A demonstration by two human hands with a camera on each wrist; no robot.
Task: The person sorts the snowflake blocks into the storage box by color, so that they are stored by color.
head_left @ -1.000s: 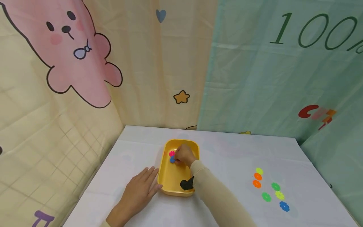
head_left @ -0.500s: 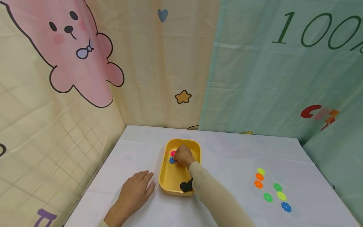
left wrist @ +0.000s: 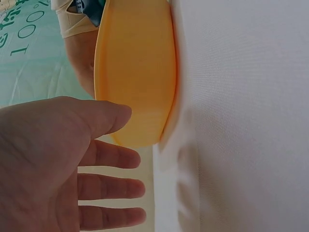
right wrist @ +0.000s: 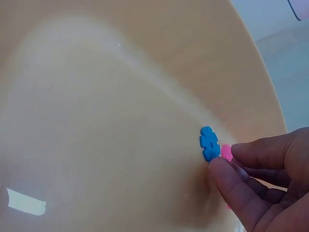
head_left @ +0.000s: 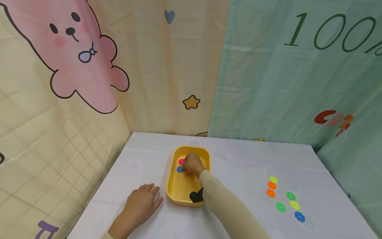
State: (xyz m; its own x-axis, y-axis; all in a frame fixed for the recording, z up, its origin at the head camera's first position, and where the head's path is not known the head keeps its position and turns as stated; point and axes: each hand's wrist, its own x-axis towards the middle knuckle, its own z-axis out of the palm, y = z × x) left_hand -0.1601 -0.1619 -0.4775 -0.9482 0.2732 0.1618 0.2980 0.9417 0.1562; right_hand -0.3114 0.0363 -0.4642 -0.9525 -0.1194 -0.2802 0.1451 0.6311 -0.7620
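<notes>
Nearest, at 7 o'clock on the white table [head_left: 238, 166]: left hand [head_left: 140, 207] flat, palm down, grip apart with fingers spread and holding nothing, just beside the yellow tray [head_left: 173, 186] without touching it. Farther, dead centre: right hand [head_left: 193, 165] inside the tray, grip curled, fingertips [right wrist: 227, 174] touching a blue flower disc [head_left: 180, 169] standing on edge on the tray floor; cannot tell whether pinched. Pink disc [head_left: 180, 161] just behind. At 4 o'clock, well apart: loose discs [head_left: 283, 199] in green, orange, yellow, blue.
</notes>
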